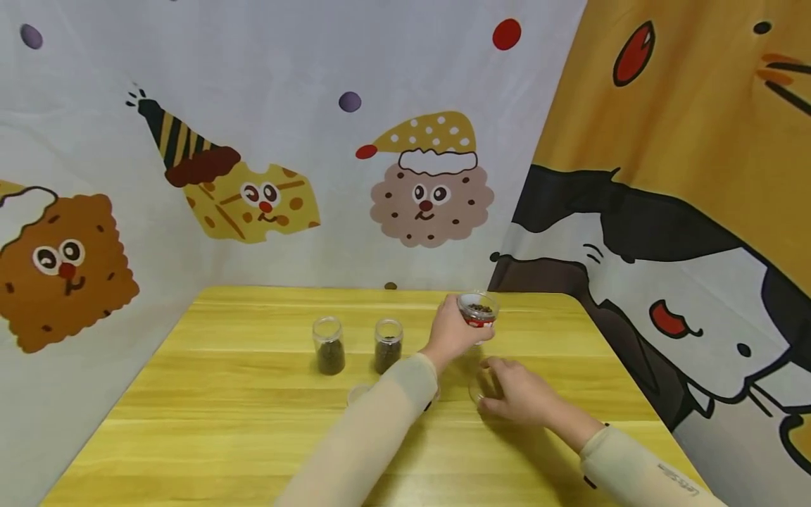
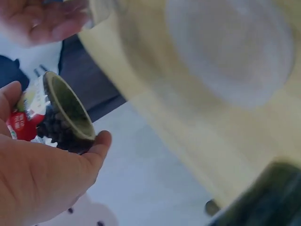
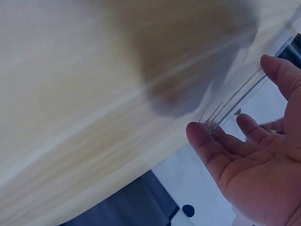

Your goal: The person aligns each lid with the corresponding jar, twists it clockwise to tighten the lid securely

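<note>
My left hand (image 1: 451, 331) grips a small clear jar (image 1: 479, 320) with a red label, raised above the far right of the table. Dark, coarse dried grains fill part of this jar, and its mouth has no lid on it in the left wrist view. Nearer and lower, my right hand (image 1: 522, 394) pinches a clear round lid (image 3: 235, 99) by its edge, between thumb and fingers. The lid is apart from the jar. Two more clear jars, a left one (image 1: 329, 352) and a right one (image 1: 388, 350), stand upright with dark contents.
The wood-grain table (image 1: 209, 422) ends at a back edge against a printed cloth (image 1: 342, 211). Partly behind my left forearm lies a pale clear round piece (image 1: 358, 394), seemingly a lid. Another cloth hangs along the right side.
</note>
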Action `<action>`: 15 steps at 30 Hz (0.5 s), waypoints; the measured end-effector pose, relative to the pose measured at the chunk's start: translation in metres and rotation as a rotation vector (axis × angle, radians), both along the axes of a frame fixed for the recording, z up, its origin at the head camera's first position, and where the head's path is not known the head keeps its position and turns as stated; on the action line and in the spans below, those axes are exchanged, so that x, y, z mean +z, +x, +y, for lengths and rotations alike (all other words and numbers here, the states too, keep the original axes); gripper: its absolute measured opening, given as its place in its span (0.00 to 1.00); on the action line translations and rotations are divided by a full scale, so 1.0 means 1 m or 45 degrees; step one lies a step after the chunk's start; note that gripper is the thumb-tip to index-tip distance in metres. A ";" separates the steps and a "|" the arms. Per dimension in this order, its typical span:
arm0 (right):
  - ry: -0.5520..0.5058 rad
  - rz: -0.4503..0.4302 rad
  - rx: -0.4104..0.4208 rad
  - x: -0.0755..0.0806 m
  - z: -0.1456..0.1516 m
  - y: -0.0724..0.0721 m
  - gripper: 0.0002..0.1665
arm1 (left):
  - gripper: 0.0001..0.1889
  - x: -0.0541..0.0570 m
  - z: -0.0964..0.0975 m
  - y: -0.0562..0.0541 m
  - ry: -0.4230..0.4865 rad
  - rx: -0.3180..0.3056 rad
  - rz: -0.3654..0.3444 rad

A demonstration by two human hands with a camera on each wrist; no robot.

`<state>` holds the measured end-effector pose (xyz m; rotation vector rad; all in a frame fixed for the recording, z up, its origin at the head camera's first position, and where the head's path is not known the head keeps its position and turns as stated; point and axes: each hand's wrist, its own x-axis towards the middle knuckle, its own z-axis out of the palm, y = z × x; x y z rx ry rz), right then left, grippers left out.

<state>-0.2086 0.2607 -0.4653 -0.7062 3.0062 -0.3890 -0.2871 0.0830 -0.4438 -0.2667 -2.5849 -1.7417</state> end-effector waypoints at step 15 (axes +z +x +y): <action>-0.026 0.050 -0.103 0.050 0.016 -0.036 0.43 | 0.44 0.086 -0.084 -0.005 0.083 -0.115 0.091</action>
